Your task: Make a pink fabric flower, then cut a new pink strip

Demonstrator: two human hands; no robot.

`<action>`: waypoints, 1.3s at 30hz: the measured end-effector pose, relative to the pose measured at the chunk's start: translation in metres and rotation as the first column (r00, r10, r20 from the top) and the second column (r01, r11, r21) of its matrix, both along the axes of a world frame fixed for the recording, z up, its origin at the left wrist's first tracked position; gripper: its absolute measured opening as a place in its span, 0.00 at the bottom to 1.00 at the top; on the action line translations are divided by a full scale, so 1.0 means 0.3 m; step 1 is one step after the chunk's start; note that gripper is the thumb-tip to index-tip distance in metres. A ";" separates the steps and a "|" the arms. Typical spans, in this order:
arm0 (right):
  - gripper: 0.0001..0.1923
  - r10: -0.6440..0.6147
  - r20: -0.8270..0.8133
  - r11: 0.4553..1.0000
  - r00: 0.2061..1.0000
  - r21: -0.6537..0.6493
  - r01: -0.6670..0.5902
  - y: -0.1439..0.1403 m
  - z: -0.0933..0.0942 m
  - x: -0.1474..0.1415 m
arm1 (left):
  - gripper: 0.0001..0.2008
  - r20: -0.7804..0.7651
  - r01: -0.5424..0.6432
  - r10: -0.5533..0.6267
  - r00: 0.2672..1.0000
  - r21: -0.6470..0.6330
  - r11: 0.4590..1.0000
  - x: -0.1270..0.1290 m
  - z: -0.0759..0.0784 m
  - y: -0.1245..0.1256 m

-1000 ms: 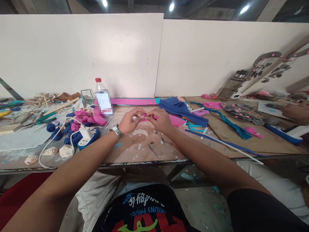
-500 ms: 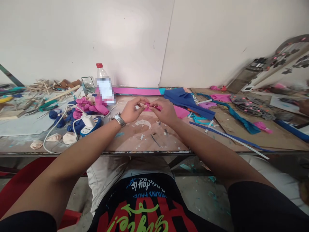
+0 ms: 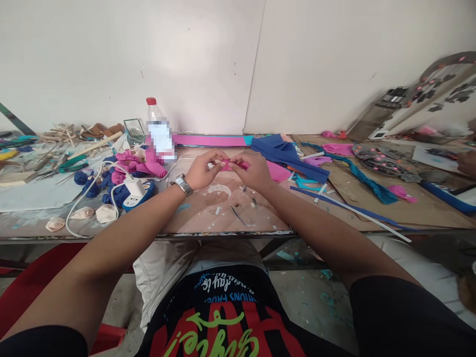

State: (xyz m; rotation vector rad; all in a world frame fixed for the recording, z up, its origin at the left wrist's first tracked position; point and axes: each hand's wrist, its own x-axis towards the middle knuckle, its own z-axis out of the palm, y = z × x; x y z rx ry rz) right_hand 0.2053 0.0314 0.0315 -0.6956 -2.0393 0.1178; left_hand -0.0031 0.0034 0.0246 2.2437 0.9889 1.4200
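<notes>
Evidently, left hand [image 3: 203,171] and right hand [image 3: 255,171] pinch gathered pink strip [image 3: 226,162] by fingertips, right of red-capped bottle [image 3: 153,112]; opposed grip presumably secures folds.

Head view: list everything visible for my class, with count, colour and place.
Pink piece: one, pink, centre
Blue sheet: one, blue, right
Bottle: one, clear, red-capped, left of centre
Phone: one, white screen, before bottle
Power strip: one, blue and white, left
Rosettes: three, cream, front left
Bundles: several, pink and blue, left
Table: one, brown, beneath these
Panels: two, white, behind table
Scraps: uncounted, mixed colours, on table
Co-worker's hand: one, far right
Wristwatch: one, silver, left wrist
Left hand: one, bare, pinching pink piece
Right hand: one, bare, likewise
</notes>
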 end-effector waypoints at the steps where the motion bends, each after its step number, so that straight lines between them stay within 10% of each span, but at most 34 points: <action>1: 0.08 -0.003 0.002 1.000 1.000 -0.001 0.003 0.001 -0.001 0.000 | 0.11 0.000 0.005 -0.005 1.000 0.000 1.000 0.000 -0.001 0.000; 39: 0.11 0.022 0.007 0.998 1.000 0.058 -0.023 0.002 0.009 0.009 | 0.13 0.066 0.047 -0.045 0.997 -0.041 0.998 -0.001 0.006 0.007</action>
